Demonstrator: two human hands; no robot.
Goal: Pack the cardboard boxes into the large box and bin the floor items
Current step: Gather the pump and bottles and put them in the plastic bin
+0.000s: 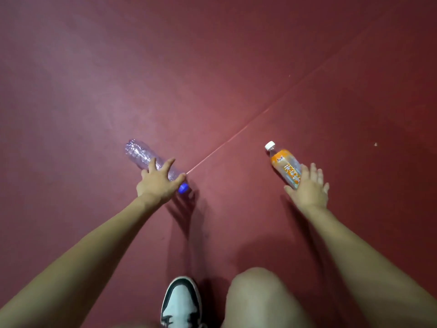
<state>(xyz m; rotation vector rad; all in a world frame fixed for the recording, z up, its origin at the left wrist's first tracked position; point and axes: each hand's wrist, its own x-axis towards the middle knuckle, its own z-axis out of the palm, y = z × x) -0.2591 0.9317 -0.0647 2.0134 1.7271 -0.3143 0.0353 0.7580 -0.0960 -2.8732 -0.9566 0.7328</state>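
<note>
A crushed clear plastic bottle [139, 152] with a blue cap [183, 188] lies on the red floor [212, 67]. My left hand [158, 183] is over its neck end, fingers spread across the body and thumb beside the cap, not clearly closed round it. To the right lies an orange-labelled drink bottle [283, 165] with a white cap [270, 145] pointing away from me. At its base end is my right hand [309, 188], fingers straight, with the thumb beside the bottle's bottom. No cardboard box or bin is in view.
A thin pale seam [236, 133] runs diagonally across the floor between the two bottles. My white and black shoe [181, 301] and bare knee [260, 297] are at the bottom edge. Small specks [375, 144] lie on the floor at right.
</note>
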